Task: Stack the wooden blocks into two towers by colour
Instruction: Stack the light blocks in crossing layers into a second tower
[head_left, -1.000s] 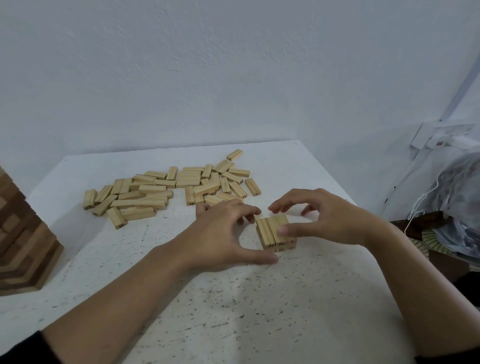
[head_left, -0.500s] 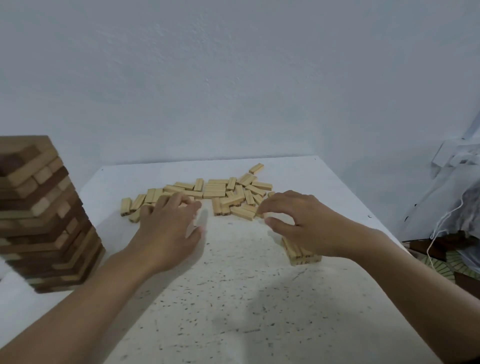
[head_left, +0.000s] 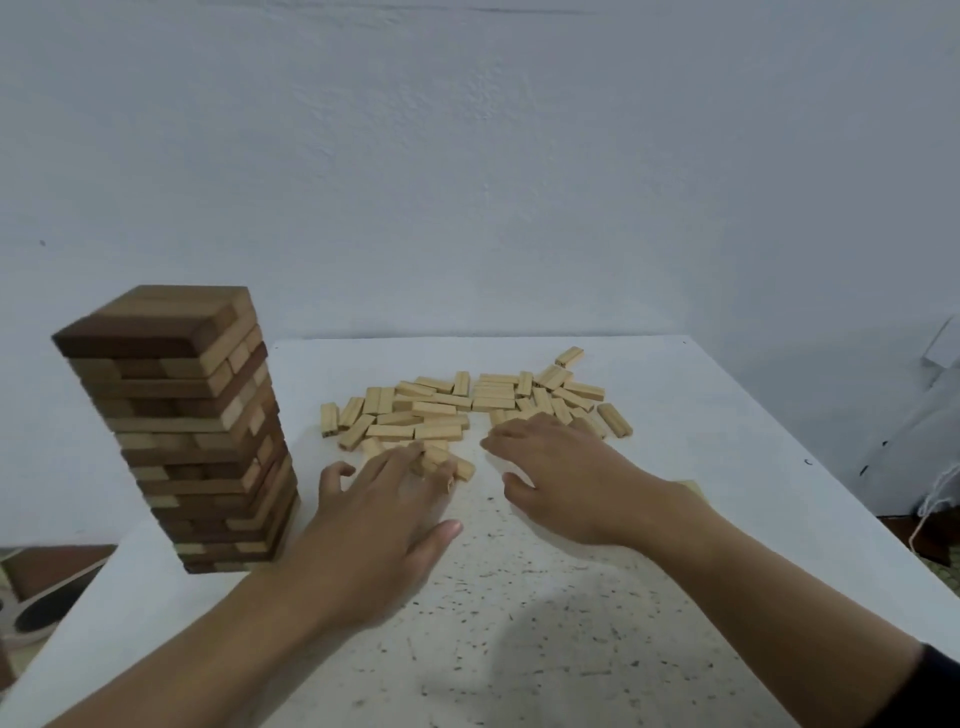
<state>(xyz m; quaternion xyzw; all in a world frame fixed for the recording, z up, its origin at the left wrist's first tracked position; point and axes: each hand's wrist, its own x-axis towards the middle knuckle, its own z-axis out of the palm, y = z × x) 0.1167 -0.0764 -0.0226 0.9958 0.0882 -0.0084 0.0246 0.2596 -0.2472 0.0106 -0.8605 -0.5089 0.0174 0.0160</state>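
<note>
- Reaching into the near edge of the loose light blocks (head_left: 467, 410), both hands were out over the bench (head_left: 597, 649), palms down.
- The left hand (head_left: 379, 514) lay with its fingers stretched onto the nearest few blocks, touching them but not closed round any. The view was smeared there, so I could not swear to a finer grip.
- The right hand (head_left: 561, 478) hovered just beside it, fingers loosely bent toward the pile, holding nothing I could see.
- The brown tower (head_left: 176, 426) stood tall and square at the bench's left edge, apart from the pile, and looked finished.
- A pale sliver (head_left: 693, 487) showed behind the right wrist, but too much of it was hidden to say what it was.
- To my eye the step in hand was gathering light blocks for the second tower. That tower was barely begun, if at all, as nearly all the light wood lay flat and scattered toward the far side.
- The next move called for pinching up a few blocks side by side, carrying them clear of the heap and laying them level, without the left forearm brushing the brown tower.
</note>
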